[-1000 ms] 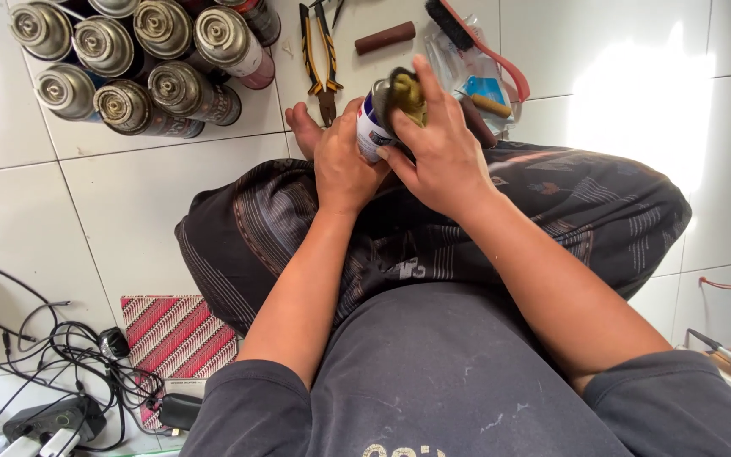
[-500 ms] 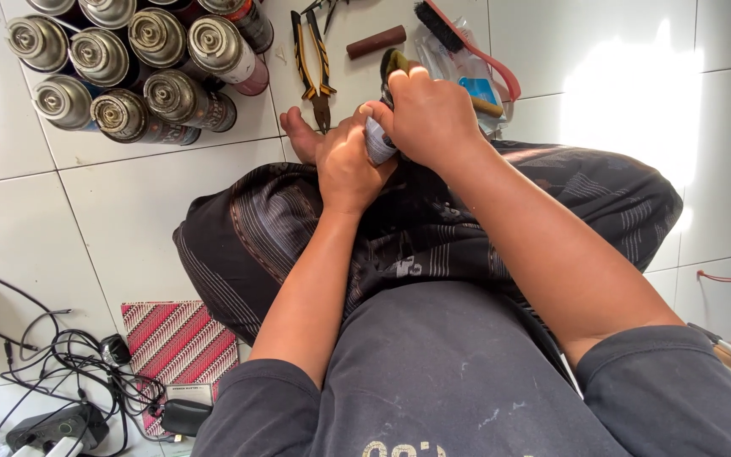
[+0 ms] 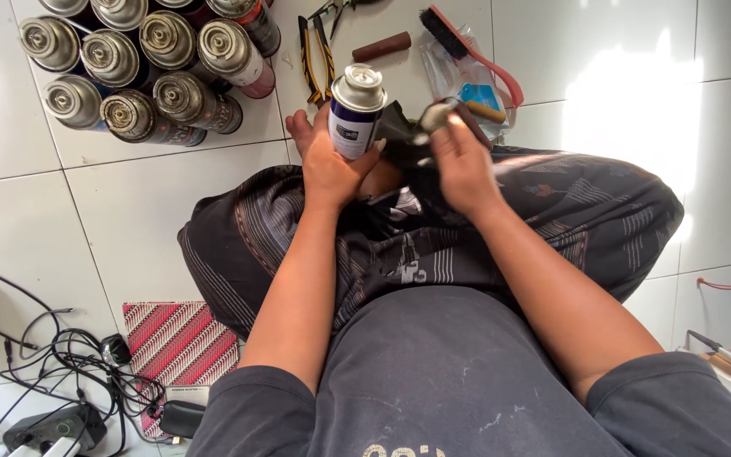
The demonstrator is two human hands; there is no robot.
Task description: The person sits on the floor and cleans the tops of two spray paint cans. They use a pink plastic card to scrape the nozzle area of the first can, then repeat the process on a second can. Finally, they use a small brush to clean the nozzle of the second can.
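Observation:
My left hand [image 3: 332,165] is wrapped around a small metal canister [image 3: 354,110] with a white and dark blue label, held upright over my lap. Just to its right, my right hand [image 3: 460,161] grips a dark rag [image 3: 403,135] and a small metallic piece at my fingertips, next to the canister's side. A dark patterned cloth [image 3: 552,220] covers my crossed legs. My bare toes [image 3: 299,129] show beyond the left hand.
Several worn gas canisters [image 3: 158,72] lie bunched on the white tiled floor at upper left. Pliers [image 3: 315,46], a brown cylinder [image 3: 382,46], and a red-handled brush [image 3: 467,46] on plastic bags lie ahead. Tangled black cables [image 3: 61,364] and a red striped mat [image 3: 181,343] lie at lower left.
My right hand has come off the top of the canister and moved to its right with the rag. The canister's metal top now shows, standing upright in my left hand.

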